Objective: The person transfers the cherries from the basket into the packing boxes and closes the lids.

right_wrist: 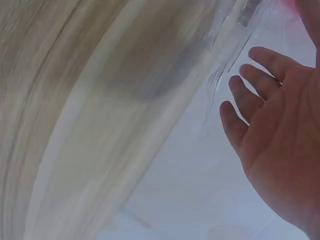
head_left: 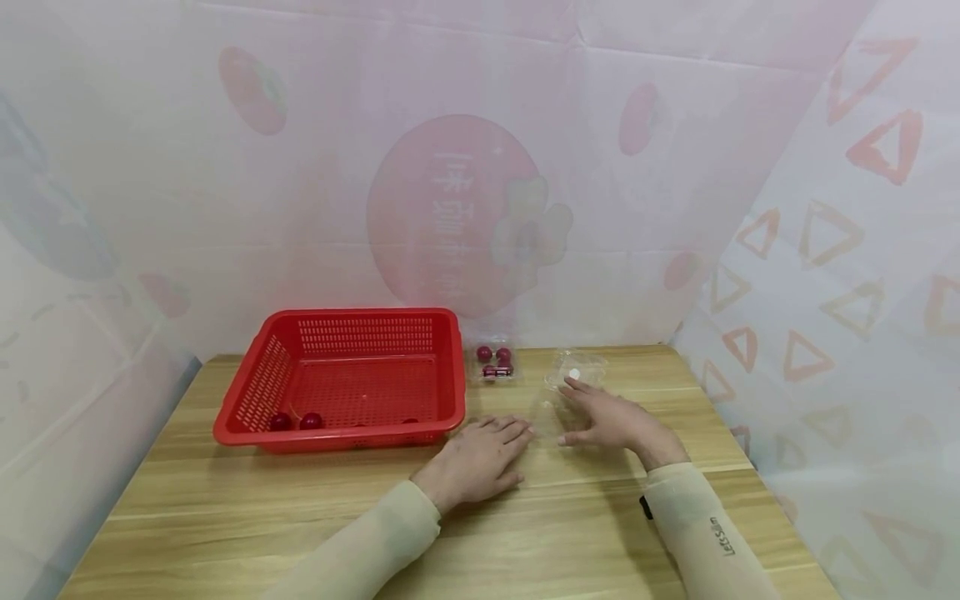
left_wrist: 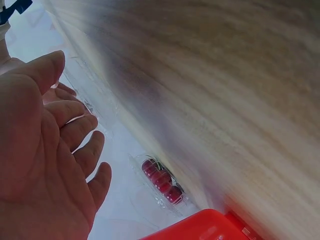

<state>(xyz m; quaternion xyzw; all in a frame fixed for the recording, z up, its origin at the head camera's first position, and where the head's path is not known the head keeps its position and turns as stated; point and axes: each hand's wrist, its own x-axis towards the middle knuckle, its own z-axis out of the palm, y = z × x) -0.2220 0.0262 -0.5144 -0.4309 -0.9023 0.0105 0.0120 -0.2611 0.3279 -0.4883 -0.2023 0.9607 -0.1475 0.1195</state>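
Note:
My left hand (head_left: pixel 477 461) is palm down just above the table in front of the red basket's right corner, its fingers extended and nothing in its grasp. To its right, my right hand (head_left: pixel 611 421) reaches over a clear plastic clamshell box (head_left: pixel 591 367), fingertips right at its near part and overlapping a white spot on it. The box's transparent near half (head_left: pixel 551 417) spreads between the two hands. A smaller-looking clear box with several dark red cherries (head_left: pixel 495 367) sits behind the left hand; the cherries (left_wrist: pixel 161 181) also show in the left wrist view.
A red plastic basket (head_left: pixel 341 436) with slotted walls stands at the left; a few cherries (head_left: pixel 311 421) lie inside along its front. Wood-grain table (head_left: pixel 262 517) lies under everything. Printed cloth (head_left: pixel 300 208) hangs behind the table and on both sides.

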